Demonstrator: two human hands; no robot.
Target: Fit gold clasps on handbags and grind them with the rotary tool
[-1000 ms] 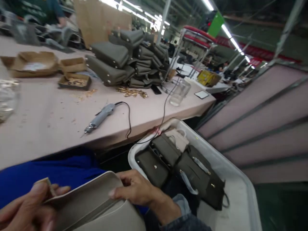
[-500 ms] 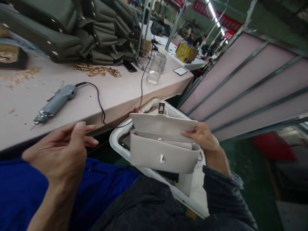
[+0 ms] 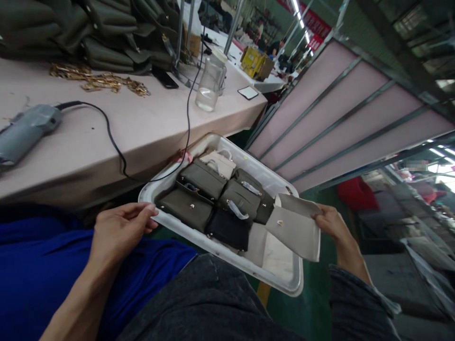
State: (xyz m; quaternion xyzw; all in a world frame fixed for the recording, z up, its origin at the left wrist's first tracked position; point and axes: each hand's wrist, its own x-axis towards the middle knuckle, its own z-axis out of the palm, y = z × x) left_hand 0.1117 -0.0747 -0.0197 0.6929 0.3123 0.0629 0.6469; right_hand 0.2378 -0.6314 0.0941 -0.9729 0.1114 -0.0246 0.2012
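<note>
My right hand point(image 3: 332, 222) pinches the right edge of a light grey handbag point(image 3: 289, 227). The bag is tilted, its flap raised and a small metal clasp on its front, over the right end of a white plastic tub point(image 3: 185, 233). My left hand point(image 3: 126, 229) is at the tub's left corner, thumb against the curled fingers and nothing visible in it. Whether it touches the rim I cannot tell. Inside the tub lie several dark olive bags point(image 3: 186, 206), a black bag point(image 3: 227, 228) and a cream bag point(image 3: 218, 163).
A grey electric screwdriver point(image 3: 30, 130) lies on the table point(image 3: 117, 121), its cord hanging near the tub. Gold hardware point(image 3: 99, 80), a phone point(image 3: 165, 78), a water jug point(image 3: 209, 85) and piled olive bags point(image 3: 106, 33) are there too. A pink panel point(image 3: 320, 113) stands beyond the tub.
My right hand has carried the grey bag rightward, uncovering the bags in the tub. My left hand has moved right to the tub's corner, its fingers closing. The view has shifted right.
</note>
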